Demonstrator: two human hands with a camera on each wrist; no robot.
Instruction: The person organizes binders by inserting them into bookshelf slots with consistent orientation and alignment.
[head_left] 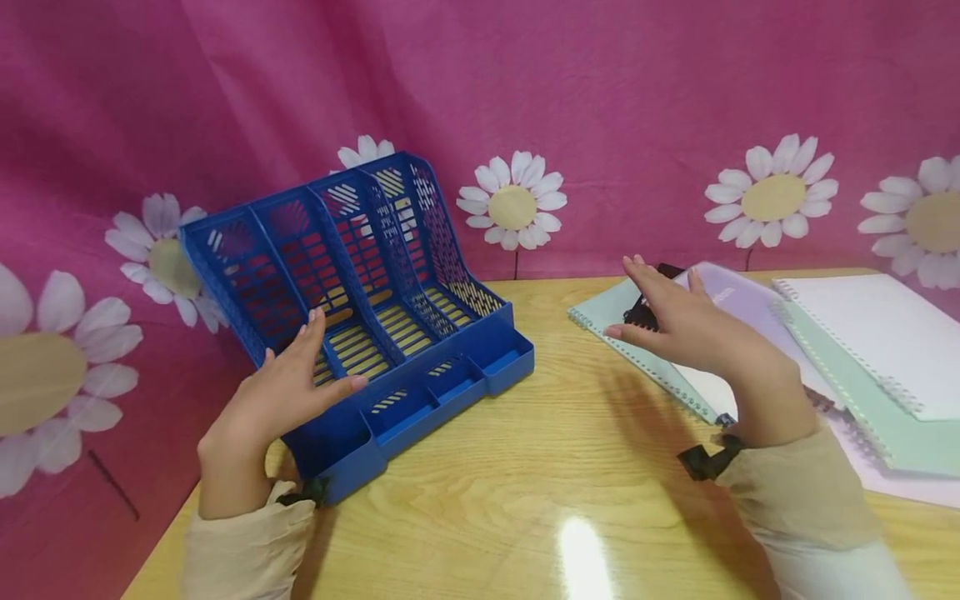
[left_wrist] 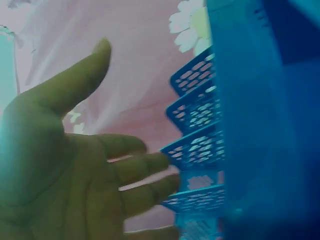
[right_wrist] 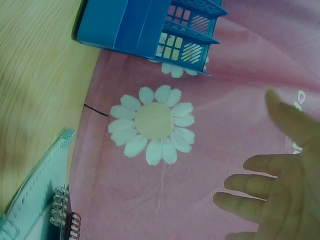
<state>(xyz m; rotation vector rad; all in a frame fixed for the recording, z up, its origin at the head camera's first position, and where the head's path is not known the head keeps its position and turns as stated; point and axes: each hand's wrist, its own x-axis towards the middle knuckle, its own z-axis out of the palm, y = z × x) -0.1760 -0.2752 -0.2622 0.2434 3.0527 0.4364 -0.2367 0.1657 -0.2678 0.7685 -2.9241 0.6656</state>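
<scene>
Your left hand [head_left: 273, 398] is spread near the blue rack [head_left: 408, 382]; your right hand [head_left: 693, 329], also spread, is near the notebooks [head_left: 877, 342].

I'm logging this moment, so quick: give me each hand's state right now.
Left hand: open, holding nothing, near the blue desktop file organizer.
Right hand: open, holding nothing, near the spiral notebooks.

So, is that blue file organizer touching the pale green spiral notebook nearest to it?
Apart. The head view shows it: a strip of wood-grain tabletop lies between the blue file organizer and the pale green spiral notebook.
</scene>
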